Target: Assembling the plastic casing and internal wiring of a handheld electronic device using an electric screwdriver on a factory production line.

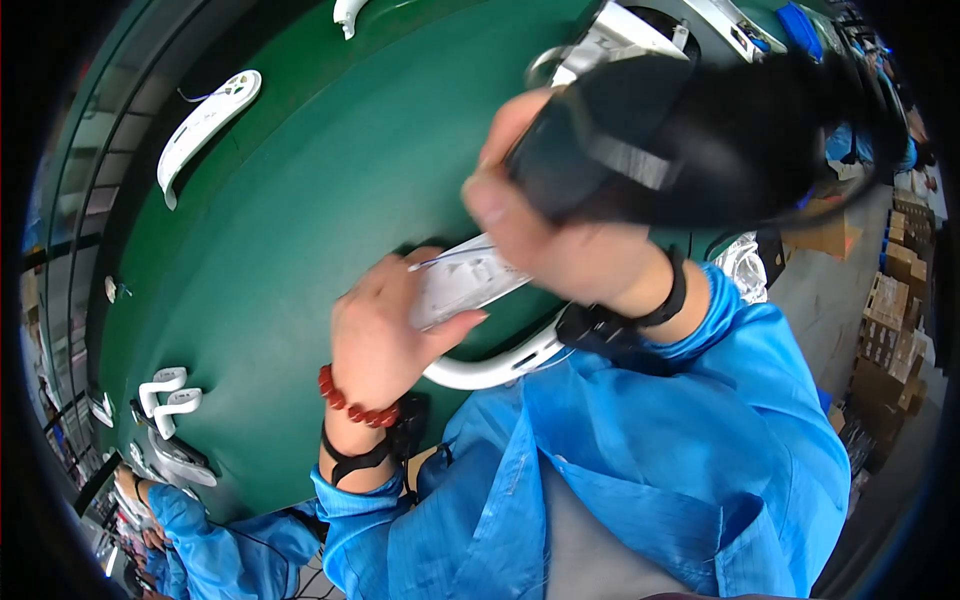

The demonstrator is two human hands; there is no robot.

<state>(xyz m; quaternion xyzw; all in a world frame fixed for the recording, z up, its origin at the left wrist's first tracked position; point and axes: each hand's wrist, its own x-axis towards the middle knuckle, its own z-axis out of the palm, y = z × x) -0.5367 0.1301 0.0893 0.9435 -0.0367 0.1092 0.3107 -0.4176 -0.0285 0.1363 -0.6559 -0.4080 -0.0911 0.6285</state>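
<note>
My left hand (378, 322) is closed around the near-left end of a flat white plastic part (465, 283), with its thumb along the lower edge. A thin dark wire lies on the part's upper side. My right hand (570, 225), blurred by motion, wraps round a large black hand-held device (640, 140) just above the part's other end. The device's kind cannot be made out; a dark cable curves near it at the right. Below both hands, close to my body, lies a curved white plastic piece (485, 374), partly hidden by my right wrist.
On the green table (300, 250) lie a long white curved shell (205, 132) at far left and small hook-shaped white parts (165, 398) at left. Silvery-white equipment (630, 38) stands at the back right. A co-worker's blue sleeve (235, 540) shows lower left; cardboard boxes (890, 300) are stacked at right.
</note>
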